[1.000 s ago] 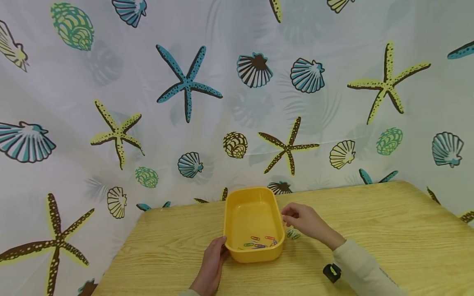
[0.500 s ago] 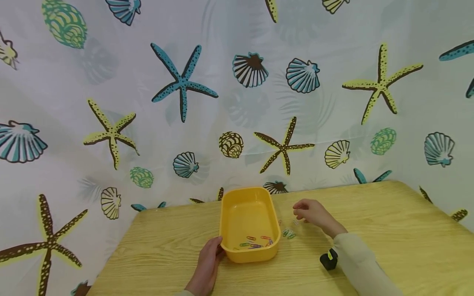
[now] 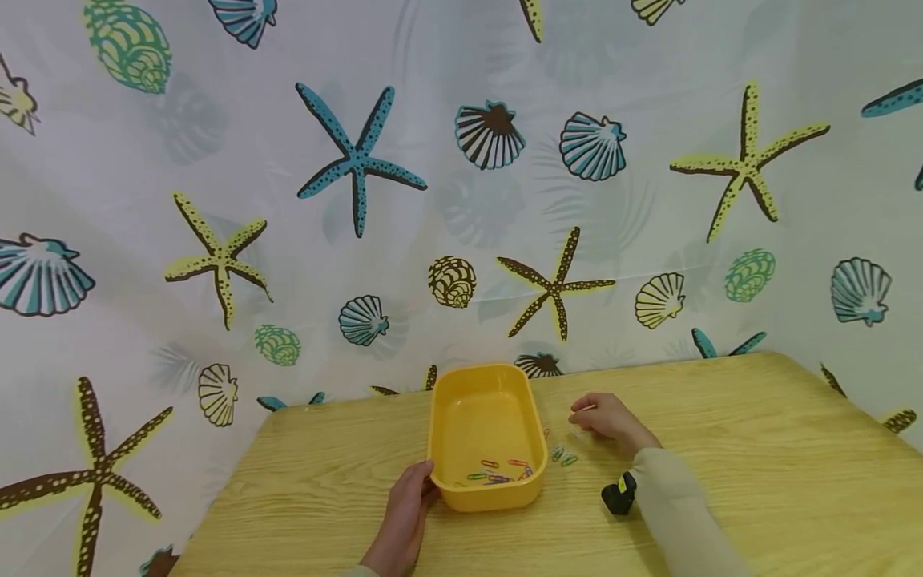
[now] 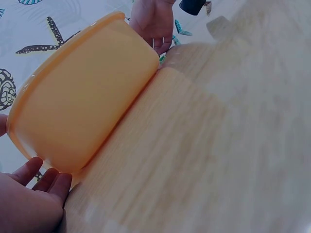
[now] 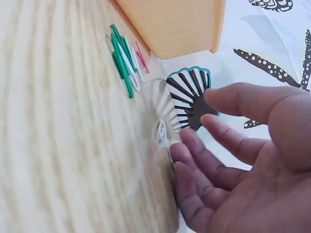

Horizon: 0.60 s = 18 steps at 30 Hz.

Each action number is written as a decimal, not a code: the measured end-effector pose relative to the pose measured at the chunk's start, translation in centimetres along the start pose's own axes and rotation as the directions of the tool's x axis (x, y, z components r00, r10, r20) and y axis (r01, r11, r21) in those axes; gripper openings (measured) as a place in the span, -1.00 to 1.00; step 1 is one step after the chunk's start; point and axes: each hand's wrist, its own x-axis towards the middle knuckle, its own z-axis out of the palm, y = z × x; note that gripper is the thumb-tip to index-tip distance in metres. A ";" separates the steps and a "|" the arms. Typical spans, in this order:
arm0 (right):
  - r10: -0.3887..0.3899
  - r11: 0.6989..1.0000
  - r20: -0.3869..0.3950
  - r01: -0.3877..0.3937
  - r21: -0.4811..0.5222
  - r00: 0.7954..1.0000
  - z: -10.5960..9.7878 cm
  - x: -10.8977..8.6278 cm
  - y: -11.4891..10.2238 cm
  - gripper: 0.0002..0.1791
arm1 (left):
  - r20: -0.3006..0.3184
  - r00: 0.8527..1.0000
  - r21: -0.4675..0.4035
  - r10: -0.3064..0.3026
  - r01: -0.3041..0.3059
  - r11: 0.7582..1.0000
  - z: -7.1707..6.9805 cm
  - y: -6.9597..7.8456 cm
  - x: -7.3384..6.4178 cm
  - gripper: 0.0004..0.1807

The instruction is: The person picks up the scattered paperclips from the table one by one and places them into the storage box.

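Observation:
A yellow plastic tub (image 3: 485, 417) stands on the table with several coloured paper clips (image 3: 497, 479) lying at its near end. My left hand (image 3: 404, 513) holds its near left corner, thumb at the rim. In the left wrist view, fingertips (image 4: 60, 182) lie against the outer wall. Right of the tub, my right hand (image 3: 604, 417) hovers close over the table, fingers loosely bent and nothing visible between them in the right wrist view. Just by its fingertips lies a white paper clip (image 5: 161, 130). Green and white paper clips (image 5: 124, 63) and a pink paper clip (image 5: 142, 57) lie nearer the tub.
The wooden table (image 3: 757, 449) ends at a hanging cloth (image 3: 433, 200) printed with starfish and shells, close behind the tub. A black wrist device (image 3: 618, 494) sits at my right sleeve (image 3: 671, 497).
My right hand has moved from the tub's right rim to the right, then lower over the table by the white paper clip. The left hand stays on the tub.

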 end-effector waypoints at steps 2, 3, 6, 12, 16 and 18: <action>-0.011 0.999 0.012 0.011 -0.037 1.000 0.0 0.0 0.0 -0.68 | 0.000 1.000 -0.003 0.001 -0.001 1.000 0.0 0.0 0.0 -0.45; -0.012 0.998 0.012 0.012 -0.058 1.000 0.0 0.0 0.1 -0.69 | 0.000 1.000 -0.005 0.004 -0.004 1.000 0.1 0.0 -0.1 -0.45; -0.027 0.993 0.015 0.029 -0.112 1.000 -0.1 -0.1 0.1 -0.70 | 0.003 1.000 -0.012 0.010 -0.010 1.000 0.1 0.0 -0.1 -0.46; -0.023 0.971 -0.021 0.017 -0.238 1.000 0.3 0.2 0.3 -0.75 | 0.006 1.000 -0.016 0.006 -0.006 1.000 0.1 0.0 -0.1 -0.46; -0.058 0.944 -0.037 0.043 -0.328 0.998 0.5 0.5 0.5 -0.80 | -0.002 1.000 -0.015 -0.005 0.005 1.000 0.1 -0.1 0.0 -0.46; -0.069 0.934 -0.041 0.050 -0.354 0.997 0.5 0.6 0.5 -0.82 | -0.001 1.000 -0.011 -0.006 0.006 1.000 0.1 0.0 0.0 -0.46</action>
